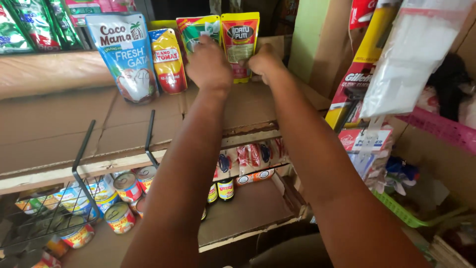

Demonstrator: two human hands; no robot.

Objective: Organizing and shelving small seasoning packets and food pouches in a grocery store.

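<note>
both forearms reach up: left hand (208,64) grips green pouch (198,27), right hand (263,62) pinches yellow pouch (240,39).

Soft even daylight over my shelf, lower shelf dimmer under its board, mild glare on glossy pouches (240,42), wide-angle bending at edges, my forearms slightly soft.

Head view, close, down over shelves (59,129)

Small shop, shelves (74,171) of sauce pouches (168,59), tinned goods (128,187)
</note>
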